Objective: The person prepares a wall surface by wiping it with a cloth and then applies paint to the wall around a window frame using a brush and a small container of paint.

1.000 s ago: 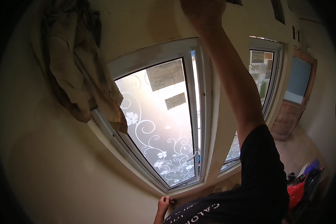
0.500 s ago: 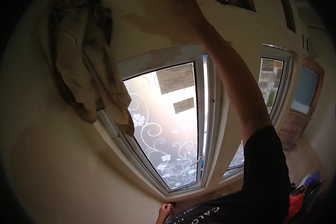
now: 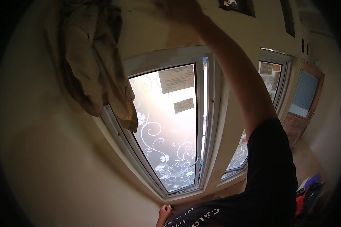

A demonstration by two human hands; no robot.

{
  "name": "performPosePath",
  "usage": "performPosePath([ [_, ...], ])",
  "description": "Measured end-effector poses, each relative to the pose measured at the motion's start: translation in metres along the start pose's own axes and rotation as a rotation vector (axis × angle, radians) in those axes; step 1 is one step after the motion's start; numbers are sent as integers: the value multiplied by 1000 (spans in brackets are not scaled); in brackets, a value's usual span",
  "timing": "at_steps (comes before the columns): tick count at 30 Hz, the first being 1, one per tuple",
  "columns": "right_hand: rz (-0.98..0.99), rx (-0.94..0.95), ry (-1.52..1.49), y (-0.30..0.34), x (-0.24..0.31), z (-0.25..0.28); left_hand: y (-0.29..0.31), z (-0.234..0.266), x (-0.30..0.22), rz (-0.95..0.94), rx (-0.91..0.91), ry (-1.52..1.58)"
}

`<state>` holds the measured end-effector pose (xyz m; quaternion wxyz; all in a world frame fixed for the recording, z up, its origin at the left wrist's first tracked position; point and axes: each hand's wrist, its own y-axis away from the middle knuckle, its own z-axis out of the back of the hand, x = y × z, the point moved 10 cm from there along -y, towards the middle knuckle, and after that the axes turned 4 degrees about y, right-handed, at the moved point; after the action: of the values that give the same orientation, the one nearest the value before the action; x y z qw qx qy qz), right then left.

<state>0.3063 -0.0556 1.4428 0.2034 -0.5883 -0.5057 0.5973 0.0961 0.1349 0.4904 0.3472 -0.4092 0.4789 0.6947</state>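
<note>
My right arm reaches up across the view, and my right hand is at the upper edge, close to the cream wall above a window. Shadow and the picture's edge hide most of its fingers. Left of it hangs a crumpled beige and dark cloth, its lower end overlapping the corner of the window frame. Low in the view, my left hand is closed beside my dark shirt. A small dark thing shows at its fingers, too small to name.
The frosted window pane has white floral scrolls and two paper sheets behind it. A second window and a wooden door with a blue panel stand to the right. Red and purple items are piled at the lower right.
My right hand has shifted slightly down and to the left, showing more of it. The window and cloth sit a little differently in the picture. My left hand stays low and closed.
</note>
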Motion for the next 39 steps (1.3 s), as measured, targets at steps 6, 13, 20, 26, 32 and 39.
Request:
performPosePath([
  [6, -532, -237, -2177, 43, -6, 41, -13, -2, -53, -72, 64, -65],
  [13, -877, -638, -3075, 104, 27, 53, -17, 10, -197, -402, 25, 87],
  [20, -1033, -390, -2780, 159, 161, 106, 64, 8, -407, -713, 279, 620],
  [26, -392, 467, -1411, 284, 323, 136, 124, 3, -480, -694, 454, 867],
  [32, -695, 236, -1318, 243, 229, 104, 157, 70, -531, -1101, 22, 469],
  [39, -848, 317, -1535, 127, 214, 65, 175, 202, -619, -1056, -421, 563],
])
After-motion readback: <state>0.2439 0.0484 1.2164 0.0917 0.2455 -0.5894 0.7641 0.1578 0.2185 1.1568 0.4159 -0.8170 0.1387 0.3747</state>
